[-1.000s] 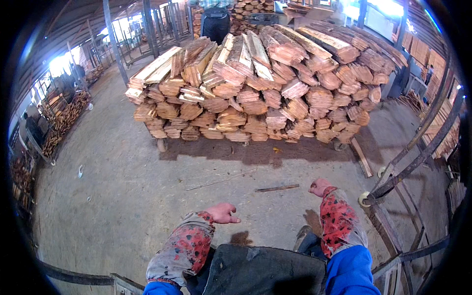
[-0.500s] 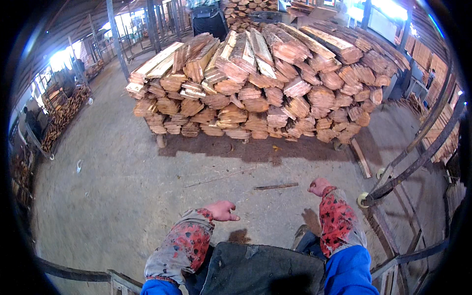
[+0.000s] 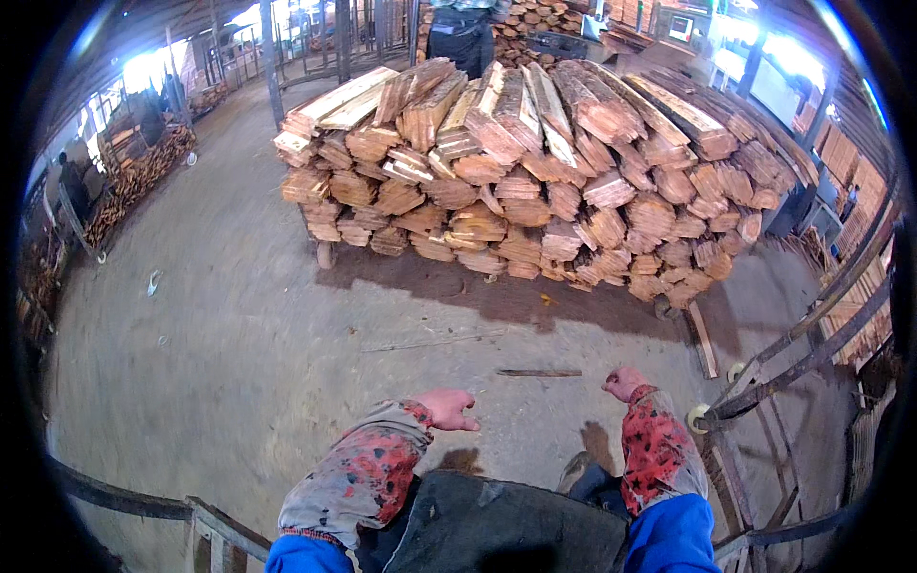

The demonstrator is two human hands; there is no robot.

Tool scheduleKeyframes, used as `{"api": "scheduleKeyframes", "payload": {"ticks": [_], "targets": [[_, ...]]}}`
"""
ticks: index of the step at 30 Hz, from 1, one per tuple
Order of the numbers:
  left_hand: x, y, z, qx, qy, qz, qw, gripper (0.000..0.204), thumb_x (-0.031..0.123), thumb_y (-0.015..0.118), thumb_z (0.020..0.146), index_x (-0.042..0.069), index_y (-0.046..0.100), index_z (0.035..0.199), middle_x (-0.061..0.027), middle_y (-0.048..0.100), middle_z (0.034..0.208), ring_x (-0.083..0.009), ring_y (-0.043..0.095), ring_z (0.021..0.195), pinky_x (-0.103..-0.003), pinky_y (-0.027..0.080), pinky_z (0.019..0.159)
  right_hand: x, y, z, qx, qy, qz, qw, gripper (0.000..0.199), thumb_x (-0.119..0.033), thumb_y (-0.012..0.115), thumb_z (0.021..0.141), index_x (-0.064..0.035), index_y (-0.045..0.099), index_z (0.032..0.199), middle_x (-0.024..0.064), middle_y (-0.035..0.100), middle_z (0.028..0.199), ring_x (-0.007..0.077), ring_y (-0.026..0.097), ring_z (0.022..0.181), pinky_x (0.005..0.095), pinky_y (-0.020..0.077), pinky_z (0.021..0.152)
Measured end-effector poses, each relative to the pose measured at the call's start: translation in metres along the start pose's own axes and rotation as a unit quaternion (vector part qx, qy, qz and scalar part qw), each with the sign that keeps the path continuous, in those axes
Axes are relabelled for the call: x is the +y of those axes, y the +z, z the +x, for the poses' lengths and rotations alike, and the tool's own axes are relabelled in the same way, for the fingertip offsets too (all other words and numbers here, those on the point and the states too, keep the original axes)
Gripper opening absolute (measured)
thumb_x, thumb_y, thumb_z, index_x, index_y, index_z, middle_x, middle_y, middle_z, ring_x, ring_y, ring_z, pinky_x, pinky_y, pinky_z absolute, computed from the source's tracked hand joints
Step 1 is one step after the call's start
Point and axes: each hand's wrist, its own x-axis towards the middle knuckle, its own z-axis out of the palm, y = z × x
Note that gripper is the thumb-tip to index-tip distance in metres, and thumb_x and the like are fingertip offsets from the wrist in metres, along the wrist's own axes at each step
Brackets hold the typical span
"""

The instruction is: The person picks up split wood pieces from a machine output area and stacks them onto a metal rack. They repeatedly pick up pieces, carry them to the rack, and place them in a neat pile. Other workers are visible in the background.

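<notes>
My left hand (image 3: 447, 409) hangs over the concrete floor in front of my body, thumb held apart from the fingers and nothing in it. To its right, my right hand (image 3: 626, 383) is also bare, its fingers loosely bent and a little apart. It is nearest to a thin wood strip (image 3: 539, 372) lying on the floor, with no contact visible. Both forearms wear grey and red patterned sleeve covers (image 3: 373, 473) over blue sleeves. A dark apron (image 3: 497, 520) covers my lap. Ahead stands a large stack of rough-cut wood pieces (image 3: 506, 224), cut ends facing me.
The stack rests on a wheeled base, one wheel (image 3: 326, 255) showing. A loose board (image 3: 704, 341) leans below its right end. Curved metal bars (image 3: 807, 368) with a pale wheel (image 3: 698, 418) stand at right. A person (image 3: 461, 40) stands behind the stack. More wood (image 3: 138, 186) lies left.
The view has shifted, so the stack appears farther right and slightly lower. Both hands stay in much the same pose, holding nothing. More of the person behind the stack shows.
</notes>
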Motion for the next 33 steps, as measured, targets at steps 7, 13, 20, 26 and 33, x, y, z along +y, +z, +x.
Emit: {"api": "scheduleKeyframes", "payload": {"ticks": [7,13,20,26,33], "targets": [[0.023,0.000,-0.004,0.038,0.085,0.068,0.993,0.049,0.046,0.059,0.078,0.002,0.054,0.097,-0.0212,0.060,0.088,-0.0396,0.058,0.085,-0.047,0.046,0.072,-0.009,-0.010,0.010,0.028,0.019,0.101,0.994,0.027,-0.028,0.059,0.075,-0.0046,0.068,0.086,0.0119,0.066,0.078,0.0244,0.063,0.075,0.0353,0.0497,0.071],[0.071,-0.005,-0.026,0.054,0.173,0.045,0.982,0.043,0.041,0.061,0.078,0.002,0.053,0.093,-0.0208,0.060,0.080,-0.0408,0.058,0.078,-0.049,0.045,0.066,-0.069,-0.078,0.059,0.205,-0.085,0.064,0.973,0.025,-0.025,0.060,0.078,-0.0011,0.065,0.082,0.0124,0.065,0.071,0.0189,0.063,0.063,0.0321,0.0490,0.058],[0.082,0.005,-0.044,0.038,0.249,0.017,0.968,0.040,0.037,0.059,0.080,0.001,0.048,0.092,-0.0203,0.058,0.076,-0.0414,0.057,0.075,-0.049,0.045,0.062,-0.179,-0.197,0.123,0.421,-0.155,0.018,0.893,0.038,-0.031,0.059,0.077,-0.0007,0.061,0.099,0.0221,0.060,0.095,0.0366,0.058,0.088,0.0423,0.0461,0.076],[0.080,0.015,-0.041,-0.038,0.289,-0.009,0.956,0.040,0.034,0.058,0.080,0.000,0.046,0.097,-0.0199,0.059,0.080,-0.0409,0.057,0.080,-0.049,0.046,0.065,-0.213,-0.244,0.184,0.487,-0.077,-0.024,0.870,0.043,-0.031,0.062,0.074,-0.0011,0.056,0.104,0.0223,0.055,0.101,0.0372,0.056,0.093,0.0446,0.0456,0.080],[0.065,0.046,-0.056,0.125,0.348,-0.114,0.922,0.044,0.034,0.064,0.069,0.001,0.053,0.095,-0.0218,0.056,0.071,-0.0418,0.055,0.067,-0.048,0.043,0.055,-0.226,-0.260,0.175,0.512,-0.039,-0.100,0.852,0.039,-0.032,0.065,0.073,-0.0014,0.057,0.096,0.0198,0.048,0.110,0.0375,0.056,0.092,0.0445,0.0472,0.077]]}}
